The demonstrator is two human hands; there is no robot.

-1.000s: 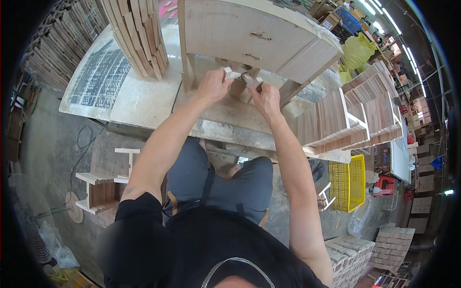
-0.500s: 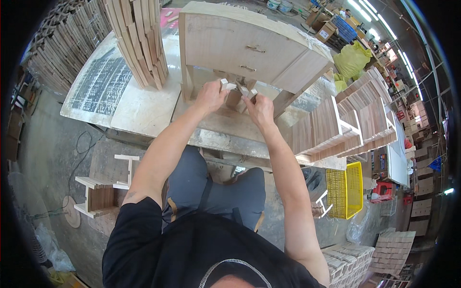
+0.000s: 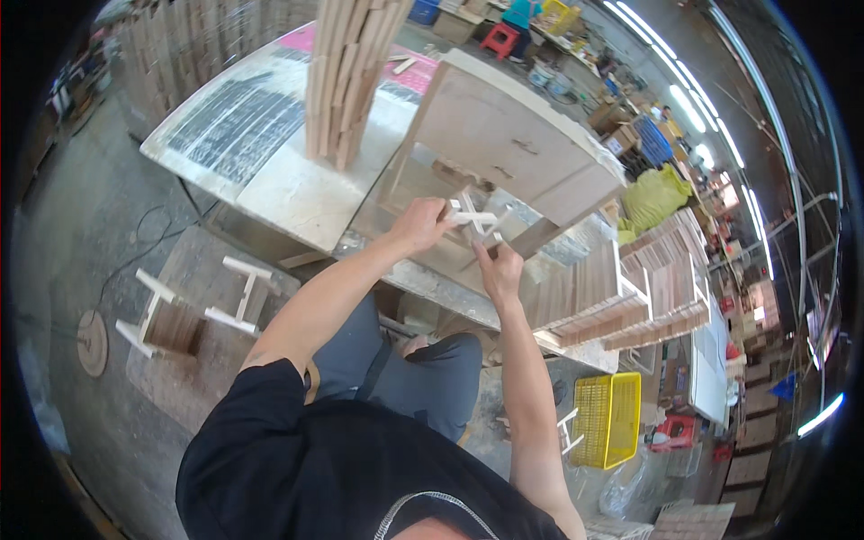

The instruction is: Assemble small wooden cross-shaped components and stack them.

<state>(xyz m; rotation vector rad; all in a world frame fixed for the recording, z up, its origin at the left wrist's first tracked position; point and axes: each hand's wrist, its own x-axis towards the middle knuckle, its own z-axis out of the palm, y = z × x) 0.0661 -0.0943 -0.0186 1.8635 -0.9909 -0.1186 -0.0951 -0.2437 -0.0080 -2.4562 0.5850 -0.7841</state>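
A small pale wooden frame [image 3: 474,219] is held above the near edge of the workbench [image 3: 288,205], in front of the open lower part of a box-shaped wooden housing [image 3: 513,135]. The left hand [image 3: 425,223] pinches the frame's left end between thumb and fingers. The right hand [image 3: 500,270] pinches the near right end with its fingertips. To the left, a bundle of wooden strips [image 3: 346,90] stands upright on the bench. To the right, joined wooden pieces [image 3: 585,297] sit in close-packed rows. On the floor, lower right, stands a yellow plastic basket [image 3: 605,423] with slotted walls; its contents cannot be determined. A blue crate [image 3: 659,142] stands in the background, beyond a bulging yellow-green sack [image 3: 657,200]; the contents of both cannot be determined.
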